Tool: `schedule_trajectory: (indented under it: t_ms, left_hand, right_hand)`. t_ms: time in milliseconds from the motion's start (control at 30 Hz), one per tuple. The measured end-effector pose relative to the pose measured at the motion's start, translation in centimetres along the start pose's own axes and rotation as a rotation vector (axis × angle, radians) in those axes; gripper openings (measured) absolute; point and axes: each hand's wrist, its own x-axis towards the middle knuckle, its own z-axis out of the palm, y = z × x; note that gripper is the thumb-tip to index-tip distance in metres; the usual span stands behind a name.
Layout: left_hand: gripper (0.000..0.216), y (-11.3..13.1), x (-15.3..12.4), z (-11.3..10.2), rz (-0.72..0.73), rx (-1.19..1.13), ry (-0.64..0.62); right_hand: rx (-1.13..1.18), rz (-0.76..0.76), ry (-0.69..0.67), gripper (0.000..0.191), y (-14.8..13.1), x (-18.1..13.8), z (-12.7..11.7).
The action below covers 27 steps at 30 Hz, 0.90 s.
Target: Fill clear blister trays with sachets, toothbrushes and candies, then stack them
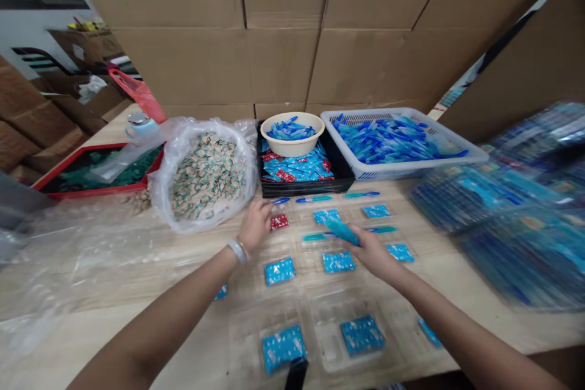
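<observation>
My right hand (370, 250) is closed around a bunch of light-blue pens (339, 230), slightly blurred, held above the clear plastic trays (329, 338). My left hand (256, 224) reaches to the far left of the tray rows, its fingers closed at the near end of a dark-blue pen (281, 200). Just below those fingertips lies a red packet (279, 222). More pens lie in the trays, among them a blue pen (314, 199) and a teal pen (315, 236). Blue packets (280, 271) sit in several tray compartments.
Behind the trays stand a white basket of pens (414, 164), a black box (308, 187) of packets with a cream bowl (292, 147) on it, and a plastic bag (159, 195) of small pieces. A red tray (91, 194) is left; stacked filled packs (516, 244) are right. Cardboard (283, 67) rises behind.
</observation>
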Motion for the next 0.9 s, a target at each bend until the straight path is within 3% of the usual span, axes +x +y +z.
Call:
schedule_trajectory:
  t_ms: [133,200,300,433,567,733,900]
  left_hand:
    - [0.042,3.6,-3.5,0.8,-0.146,-0.797,-0.316]
    - [0.037,4.6,-4.1,0.0,-0.209,-0.968,-0.386]
    - [0.027,4.1,-4.1,-2.8,-0.244,-0.782,-0.345]
    - [0.027,1.3,-5.1,-5.6,-0.069,-0.23,-0.149]
    - [0.029,-1.2,-7.3,-4.7,0.035,0.228,-0.082]
    - [0.026,-1.7,-8.6,-3.3,0.123,0.486,-0.092]
    - [0.028,-2.3,-9.4,-3.1,0.208,0.444,-0.09]
  right_hand:
    - [0.745,0.191,0.116,0.024,-4.4,1.3,5.0]
    - [0.92,0.17,0.171,0.026,-6.5,2.2,7.5]
    - [0.985,0.173,0.163,0.029,-8.1,3.4,9.7]
    - [1.011,0.299,0.211,0.033,-7.0,3.7,9.3]
    - [0.703,0.195,0.306,0.031,-4.4,0.9,5.2]
    - [0.025,0.079,0.191,0.027,-1.2,-5.6,-0.1]
    - [-0.582,-0.216,-0.148,0.018,0.3,-8.9,0.7]
